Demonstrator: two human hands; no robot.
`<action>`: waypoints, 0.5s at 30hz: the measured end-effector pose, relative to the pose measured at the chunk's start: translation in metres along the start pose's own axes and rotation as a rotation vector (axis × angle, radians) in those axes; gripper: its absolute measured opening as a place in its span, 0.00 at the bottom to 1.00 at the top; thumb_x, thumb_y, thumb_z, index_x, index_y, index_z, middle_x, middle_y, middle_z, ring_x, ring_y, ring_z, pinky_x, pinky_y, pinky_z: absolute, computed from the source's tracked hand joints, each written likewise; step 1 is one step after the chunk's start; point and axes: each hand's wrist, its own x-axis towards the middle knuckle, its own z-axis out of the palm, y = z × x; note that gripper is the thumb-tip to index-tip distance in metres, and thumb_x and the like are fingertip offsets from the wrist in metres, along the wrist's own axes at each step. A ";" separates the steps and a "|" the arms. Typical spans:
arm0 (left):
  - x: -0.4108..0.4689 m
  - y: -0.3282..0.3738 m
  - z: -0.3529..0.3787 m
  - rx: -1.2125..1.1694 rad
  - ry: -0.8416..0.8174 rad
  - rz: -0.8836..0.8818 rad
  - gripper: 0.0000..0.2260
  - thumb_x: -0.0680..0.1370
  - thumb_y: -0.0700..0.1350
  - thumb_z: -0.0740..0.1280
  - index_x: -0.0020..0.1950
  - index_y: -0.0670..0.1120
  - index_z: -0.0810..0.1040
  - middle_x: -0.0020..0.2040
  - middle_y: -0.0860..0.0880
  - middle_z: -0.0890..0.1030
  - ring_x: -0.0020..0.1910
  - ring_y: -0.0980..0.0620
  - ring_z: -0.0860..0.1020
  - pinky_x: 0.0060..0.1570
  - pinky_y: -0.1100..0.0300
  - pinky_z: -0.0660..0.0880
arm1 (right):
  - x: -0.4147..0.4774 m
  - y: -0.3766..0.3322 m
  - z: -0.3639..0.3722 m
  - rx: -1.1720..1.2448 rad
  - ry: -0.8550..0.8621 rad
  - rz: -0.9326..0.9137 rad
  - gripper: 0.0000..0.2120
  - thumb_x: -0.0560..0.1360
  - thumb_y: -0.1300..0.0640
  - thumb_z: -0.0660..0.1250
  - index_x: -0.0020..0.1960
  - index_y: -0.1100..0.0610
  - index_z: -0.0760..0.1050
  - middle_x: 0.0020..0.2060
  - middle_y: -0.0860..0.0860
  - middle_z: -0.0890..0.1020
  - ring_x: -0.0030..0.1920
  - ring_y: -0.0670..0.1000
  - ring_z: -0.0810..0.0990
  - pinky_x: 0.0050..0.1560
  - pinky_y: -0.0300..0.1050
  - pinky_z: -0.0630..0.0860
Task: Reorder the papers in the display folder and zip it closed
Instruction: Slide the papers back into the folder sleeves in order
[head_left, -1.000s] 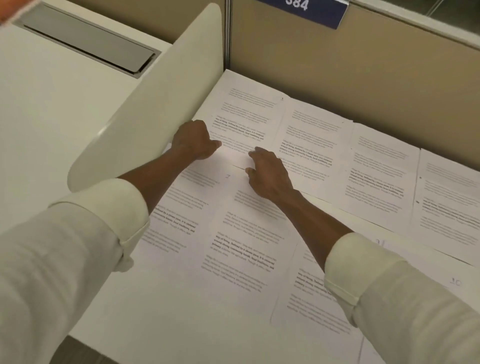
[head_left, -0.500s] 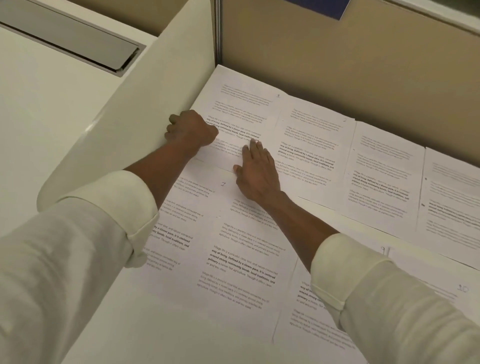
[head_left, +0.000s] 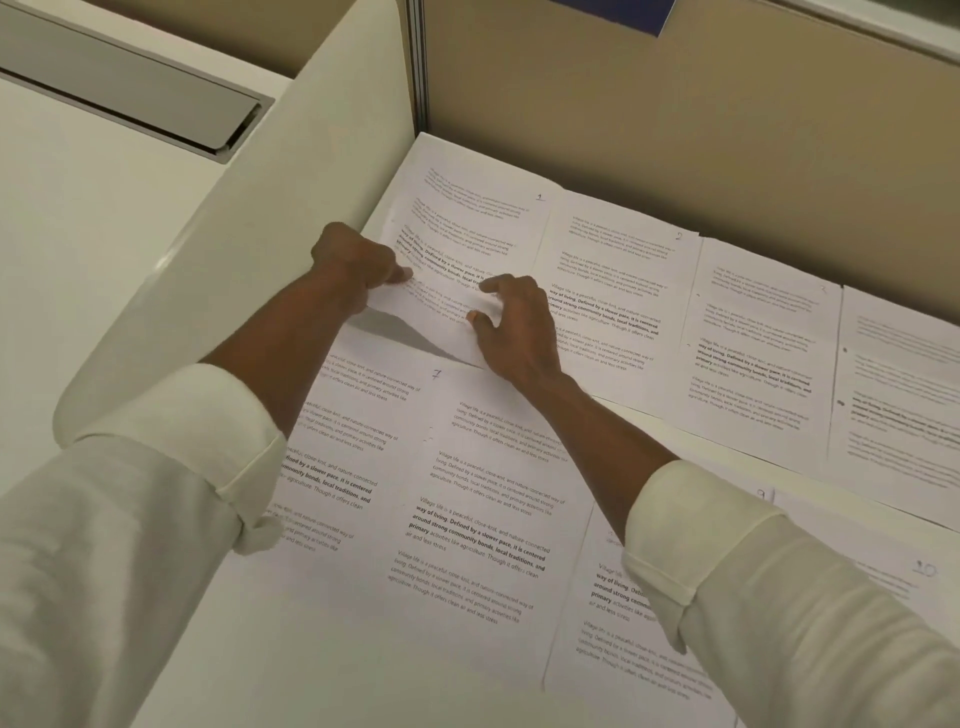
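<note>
Printed sheets with handwritten numbers lie in two rows on the white desk (head_left: 322, 660). Sheet 1 (head_left: 467, 218) is at the far left of the back row, with sheet 2 (head_left: 618, 260) and sheet 3 (head_left: 763, 332) to its right. Sheet 7 (head_left: 483, 499) lies in the near row below sheet 1. My left hand (head_left: 358, 260) pinches sheet 1 at its lower left edge. My right hand (head_left: 511, 322) grips its lower right part with curled fingers. The sheet's near edge is raised and casts a shadow. No display folder is in view.
A cream divider panel (head_left: 291, 192) stands along the left of the sheets, and a tan partition wall (head_left: 675, 130) runs behind them. Beyond the divider lies another desk with a grey cable flap (head_left: 130, 98). Sheets 9 (head_left: 761, 496) and 10 (head_left: 924, 569) lie at the near right.
My right hand went from lying flat on sheet 1 to curling round its lower part. The sheet's near edge has risen off the desk. My left hand stays at its left edge.
</note>
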 end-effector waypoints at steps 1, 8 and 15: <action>-0.001 -0.002 -0.004 -0.044 -0.011 -0.005 0.27 0.65 0.40 0.88 0.58 0.38 0.81 0.60 0.41 0.84 0.57 0.40 0.84 0.59 0.43 0.83 | 0.003 0.000 -0.003 0.044 0.030 0.044 0.17 0.78 0.53 0.73 0.65 0.53 0.77 0.60 0.53 0.78 0.63 0.55 0.76 0.62 0.56 0.77; -0.053 -0.011 -0.037 -0.263 -0.104 0.066 0.21 0.68 0.40 0.85 0.58 0.41 0.85 0.52 0.45 0.88 0.53 0.45 0.87 0.61 0.44 0.83 | 0.007 -0.009 -0.035 0.517 0.135 0.456 0.26 0.72 0.40 0.78 0.64 0.50 0.76 0.54 0.47 0.83 0.55 0.47 0.82 0.58 0.49 0.79; -0.128 -0.061 -0.043 -0.444 -0.353 0.077 0.23 0.68 0.34 0.81 0.63 0.38 0.84 0.55 0.43 0.88 0.54 0.44 0.88 0.49 0.51 0.86 | -0.034 0.002 -0.072 0.893 -0.182 0.604 0.19 0.70 0.64 0.82 0.59 0.61 0.83 0.50 0.52 0.89 0.52 0.53 0.89 0.61 0.59 0.83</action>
